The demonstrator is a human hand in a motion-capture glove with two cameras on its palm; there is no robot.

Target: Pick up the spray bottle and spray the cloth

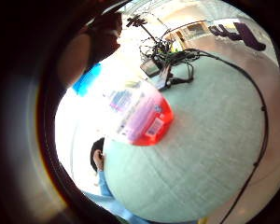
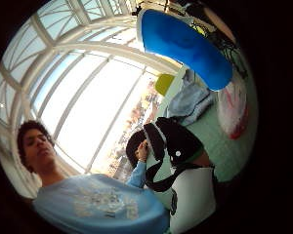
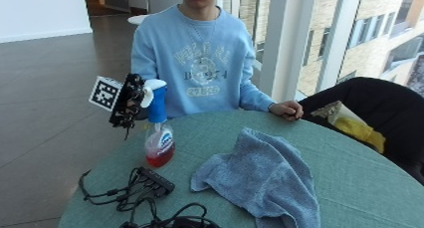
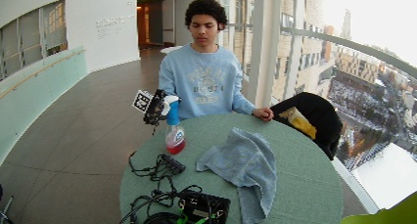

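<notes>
Since the round green table is the biggest thing here, start there: the grey-blue cloth lies rumpled across its middle, and a tangle of black cables sits near the front edge. The spray bottle with the red liquid is over the table's edge on the gloved hand's side, well apart from the cloth. It stands upright, long axis vertical, its base at or just off the tabletop, hard to say which.

The gloved right hand is wrapped round the blue neck and white trigger head, so it looks like the grip is made. The bare left hand rests curled on the far rim of the table, nowhere near the bottle.

Now the bit that matters, imo: the cloth lies off to the bottle's side, toward the table's centre, and the nozzle seems to face roughly that way, though I can't read it for sure. The next move probably needs a lift and a tilt to aim at the cloth before squeezing.
</notes>
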